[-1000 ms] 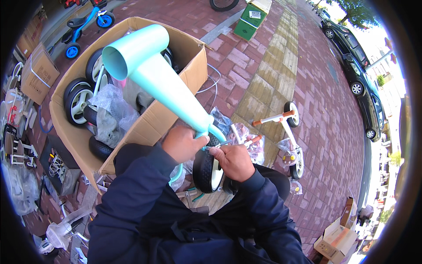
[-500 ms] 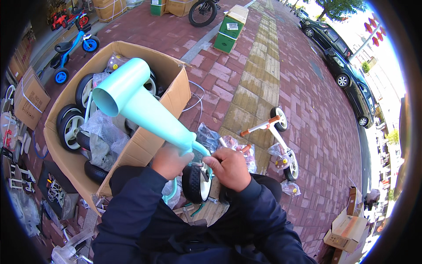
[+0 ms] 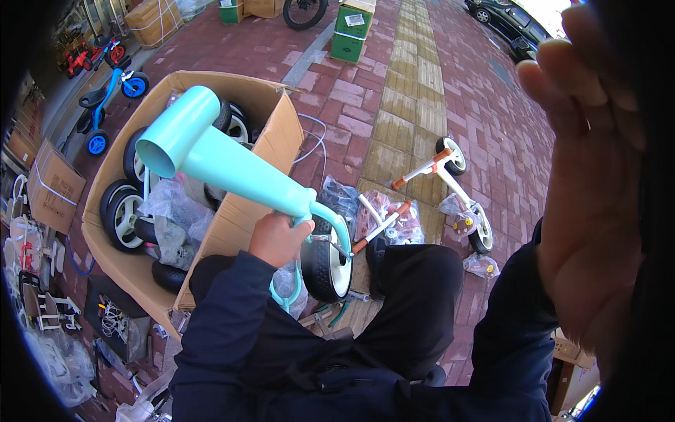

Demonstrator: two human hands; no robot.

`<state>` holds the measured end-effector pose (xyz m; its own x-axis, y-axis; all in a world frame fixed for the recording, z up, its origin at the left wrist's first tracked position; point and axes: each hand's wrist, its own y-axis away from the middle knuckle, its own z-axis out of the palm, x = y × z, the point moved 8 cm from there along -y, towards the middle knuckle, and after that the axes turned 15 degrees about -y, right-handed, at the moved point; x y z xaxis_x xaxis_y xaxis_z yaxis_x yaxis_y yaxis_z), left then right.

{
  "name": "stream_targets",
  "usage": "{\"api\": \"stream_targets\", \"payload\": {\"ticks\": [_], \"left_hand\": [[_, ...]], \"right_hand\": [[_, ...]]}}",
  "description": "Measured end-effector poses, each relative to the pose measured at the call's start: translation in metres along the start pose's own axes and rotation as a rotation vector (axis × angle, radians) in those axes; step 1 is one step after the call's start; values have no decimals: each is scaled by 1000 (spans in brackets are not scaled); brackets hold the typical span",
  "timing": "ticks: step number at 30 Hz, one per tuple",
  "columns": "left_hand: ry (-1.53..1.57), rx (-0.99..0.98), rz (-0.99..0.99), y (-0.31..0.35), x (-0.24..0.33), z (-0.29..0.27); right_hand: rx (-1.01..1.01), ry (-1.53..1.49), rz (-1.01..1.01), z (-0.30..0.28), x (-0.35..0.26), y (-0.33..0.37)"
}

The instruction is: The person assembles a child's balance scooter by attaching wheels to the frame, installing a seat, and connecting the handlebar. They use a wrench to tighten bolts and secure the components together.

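Note:
My left hand (image 3: 278, 243) is closed around the narrow end of a light teal bike frame (image 3: 242, 169), just left of its curved fork. The frame's wide open tube end points up and left over the carton. A black-tyred wheel with a white hub (image 3: 329, 260) sits in the teal fork beside that hand. My right hand (image 3: 587, 190) is raised close to the camera at the right edge, its fingers extended upward and nothing seen in them. Shadow and the picture's rim hide part of it.
On my left stands an open carton (image 3: 246, 228) of wheels and bagged parts. A white balance-bike frame (image 3: 457, 186) lies on the paving at the right. Bagged parts (image 3: 406, 224) and tools (image 3: 330, 320) are in front of me. A blue tricycle (image 3: 105, 98) stands far left.
My right hand has left the teal fork and risen to the right, close to the camera. The left hand keeps its hold. The view has shifted somewhat.

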<state>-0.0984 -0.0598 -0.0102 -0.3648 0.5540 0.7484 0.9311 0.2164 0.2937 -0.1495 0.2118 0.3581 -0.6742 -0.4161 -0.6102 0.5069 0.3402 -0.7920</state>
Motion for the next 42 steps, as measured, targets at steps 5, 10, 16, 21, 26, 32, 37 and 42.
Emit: {"api": "stream_targets", "payload": {"ticks": [5,10,16,21,26,32,37,42], "left_hand": [[-48,23,12,3,6,-6],[10,33,39,-2,21,-15],[-22,37,35,4,7,-6],[-27,22,35,4,12,-9],[38,44,11,5,11,-10],[39,48,-13,3,3,-15],[51,87,-46,1,-3,-19],[-37,155,-82,-4,-6,-22]], "right_hand": [[94,191,-78,-42,-15,-6],[245,327,-192,-85,-28,-5],[186,335,-115,-80,-26,14],[124,282,-97,-50,-20,16],[-12,213,-42,-7,1,19],[-310,326,247,55,112,71],[-594,375,436,112,218,166],[-434,231,961,113,251,221]]}}
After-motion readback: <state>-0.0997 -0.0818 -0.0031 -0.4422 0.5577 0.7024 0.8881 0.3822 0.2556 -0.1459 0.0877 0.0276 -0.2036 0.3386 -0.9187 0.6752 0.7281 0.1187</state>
